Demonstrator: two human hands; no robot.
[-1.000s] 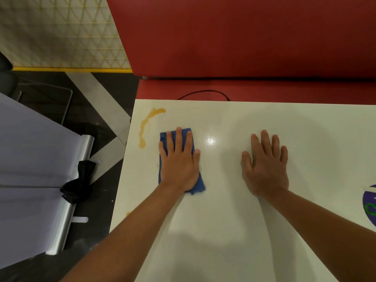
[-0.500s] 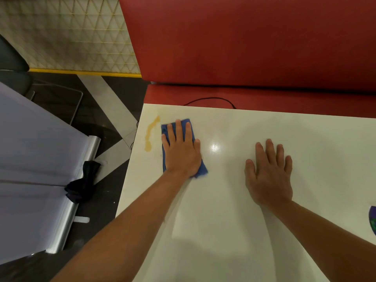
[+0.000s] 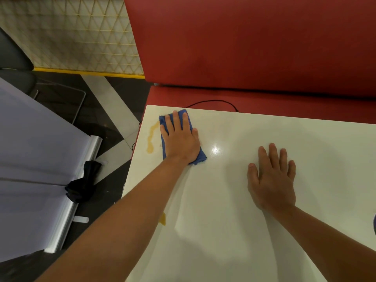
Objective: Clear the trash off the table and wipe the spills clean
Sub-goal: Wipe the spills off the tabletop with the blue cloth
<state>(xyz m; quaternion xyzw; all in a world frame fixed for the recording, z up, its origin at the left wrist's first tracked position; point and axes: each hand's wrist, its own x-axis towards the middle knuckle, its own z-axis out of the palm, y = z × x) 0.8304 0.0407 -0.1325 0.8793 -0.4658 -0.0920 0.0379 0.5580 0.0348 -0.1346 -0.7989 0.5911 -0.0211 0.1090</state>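
My left hand presses flat on a folded blue cloth near the far left corner of the white table. Just left of the cloth runs a thin yellow-orange spill streak, ending in a blob close to the table's left edge. A second small orange spot shows beside my left forearm. My right hand rests flat on the table with fingers spread, well to the right of the cloth, holding nothing.
A red bench seat and red backrest stand behind the table, with a black cable at the far edge. A dark round object peeks in at the right edge. Left of the table are dark floor and a pale panel.
My left hand has pushed the cloth away from me toward the table's far edge, wiping away the streak's top end. My right hand has stayed put on the table.
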